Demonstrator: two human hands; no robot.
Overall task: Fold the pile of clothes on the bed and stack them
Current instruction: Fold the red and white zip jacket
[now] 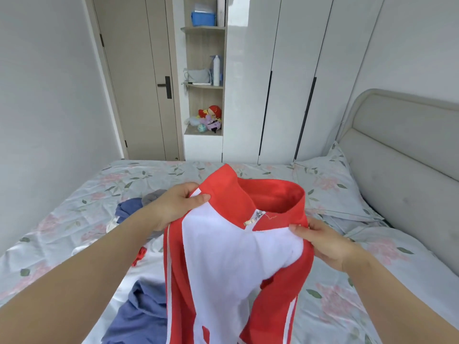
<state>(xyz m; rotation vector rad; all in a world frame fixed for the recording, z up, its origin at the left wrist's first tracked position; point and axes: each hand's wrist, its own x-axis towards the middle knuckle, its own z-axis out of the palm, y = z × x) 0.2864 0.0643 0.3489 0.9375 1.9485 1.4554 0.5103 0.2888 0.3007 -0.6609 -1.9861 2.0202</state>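
A red and white zip jacket (231,259) hangs in the air over the bed, its red collar upward and its body drooping toward me. My left hand (177,207) pinches the jacket at the left shoulder beside the collar. At the right shoulder my right hand (325,244) grips the fabric, thumb on the white panel. Behind and below the jacket lies the pile of clothes: a blue garment (140,316) at the bottom, another blue piece (129,207), a grey one (155,194) and a small red item (139,255), partly hidden by my left arm.
The bed (347,306) carries a pale floral sheet, with a matching pillow (327,184) at the right by the padded headboard (407,155). Beyond the bed stand a door (139,78), open shelves (205,85) with toys and white wardrobes (293,78).
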